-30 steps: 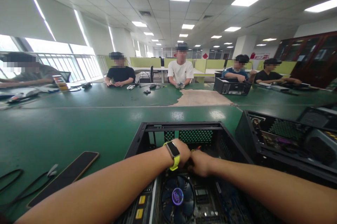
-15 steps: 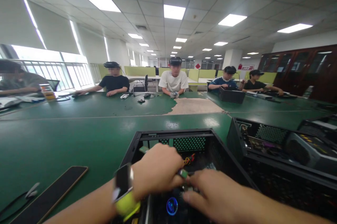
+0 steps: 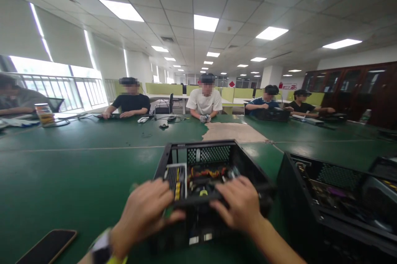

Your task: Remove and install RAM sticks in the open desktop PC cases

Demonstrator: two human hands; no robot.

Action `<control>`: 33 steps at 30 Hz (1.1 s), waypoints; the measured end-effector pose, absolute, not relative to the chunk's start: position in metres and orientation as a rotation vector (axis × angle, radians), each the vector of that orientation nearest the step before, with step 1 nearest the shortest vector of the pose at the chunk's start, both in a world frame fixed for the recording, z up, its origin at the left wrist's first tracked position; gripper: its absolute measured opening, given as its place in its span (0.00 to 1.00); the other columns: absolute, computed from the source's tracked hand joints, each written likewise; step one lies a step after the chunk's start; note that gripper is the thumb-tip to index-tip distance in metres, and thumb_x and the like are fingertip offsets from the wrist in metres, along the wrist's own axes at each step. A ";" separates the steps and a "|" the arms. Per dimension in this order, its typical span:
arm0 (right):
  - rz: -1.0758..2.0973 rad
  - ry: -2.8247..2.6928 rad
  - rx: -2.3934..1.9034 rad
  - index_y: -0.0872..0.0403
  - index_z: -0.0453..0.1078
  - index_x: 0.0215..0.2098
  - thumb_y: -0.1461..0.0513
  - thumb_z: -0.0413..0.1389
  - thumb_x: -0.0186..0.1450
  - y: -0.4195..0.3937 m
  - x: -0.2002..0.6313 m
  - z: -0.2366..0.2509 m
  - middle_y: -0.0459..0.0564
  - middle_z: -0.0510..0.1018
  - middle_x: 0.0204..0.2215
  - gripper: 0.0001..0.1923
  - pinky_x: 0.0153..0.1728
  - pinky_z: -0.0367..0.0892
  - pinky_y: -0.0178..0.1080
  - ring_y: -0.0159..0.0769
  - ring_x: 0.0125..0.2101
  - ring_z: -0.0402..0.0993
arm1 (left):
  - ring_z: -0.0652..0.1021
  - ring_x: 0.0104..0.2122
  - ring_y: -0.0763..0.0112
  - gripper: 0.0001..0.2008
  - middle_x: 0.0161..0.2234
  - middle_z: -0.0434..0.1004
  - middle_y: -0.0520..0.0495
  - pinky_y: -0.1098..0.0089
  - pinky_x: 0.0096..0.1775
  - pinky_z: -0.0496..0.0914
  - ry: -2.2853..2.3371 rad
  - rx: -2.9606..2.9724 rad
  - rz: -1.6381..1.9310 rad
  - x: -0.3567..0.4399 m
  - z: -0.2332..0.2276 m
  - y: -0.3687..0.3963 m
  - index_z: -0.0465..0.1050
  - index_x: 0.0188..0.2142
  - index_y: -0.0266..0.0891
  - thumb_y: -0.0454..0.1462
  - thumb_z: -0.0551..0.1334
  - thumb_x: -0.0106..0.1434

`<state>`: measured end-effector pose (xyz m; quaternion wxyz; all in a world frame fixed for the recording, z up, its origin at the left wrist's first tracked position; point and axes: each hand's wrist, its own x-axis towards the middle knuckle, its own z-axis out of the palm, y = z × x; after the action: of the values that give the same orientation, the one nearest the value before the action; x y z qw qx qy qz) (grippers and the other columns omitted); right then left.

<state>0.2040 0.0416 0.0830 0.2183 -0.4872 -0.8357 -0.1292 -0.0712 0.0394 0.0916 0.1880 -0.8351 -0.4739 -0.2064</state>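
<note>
A black open computer case (image 3: 248, 162) stands in front of me, with a power supply with a yellow-marked label (image 3: 176, 177) inside at left and coloured wires (image 3: 211, 172) further back. My left hand (image 3: 149, 210) is closed over the near rim at its left part, thumb toward me. A small green strip, perhaps a circuit board, shows by its fingers, blurred. My right hand (image 3: 240, 202) grips the same near rim further right, fingers over the top and thumb below. A round cooler (image 3: 203, 191) is partly visible behind the rim, between the hands.
A second open computer case (image 3: 310, 198) stands close on the right. A phone (image 3: 49, 247) lies at lower left on the green table (image 3: 93, 173). Several people sit across the table; a jar (image 3: 45, 114) and cables (image 3: 66, 121) lie near the far left.
Both hands have moved from inside the case to its near rim. The case sits turned differently, showing its near side and the power supply. The blue glow is out of sight.
</note>
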 end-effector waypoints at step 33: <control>-0.114 -2.414 -1.744 0.52 0.65 0.55 0.47 0.53 0.61 -0.115 0.355 0.099 0.57 0.72 0.50 0.29 0.46 0.68 0.54 0.53 0.47 0.71 | 0.71 0.27 0.70 0.14 0.29 0.73 0.49 0.70 0.29 0.62 -0.960 -2.961 -0.778 0.166 0.192 0.031 0.68 0.37 0.39 0.44 0.49 0.66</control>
<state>0.3553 -0.1154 0.0988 0.0804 -0.5832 -0.8074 -0.0382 0.1659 0.0315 0.1919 -0.0333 -0.9223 -0.2991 -0.2423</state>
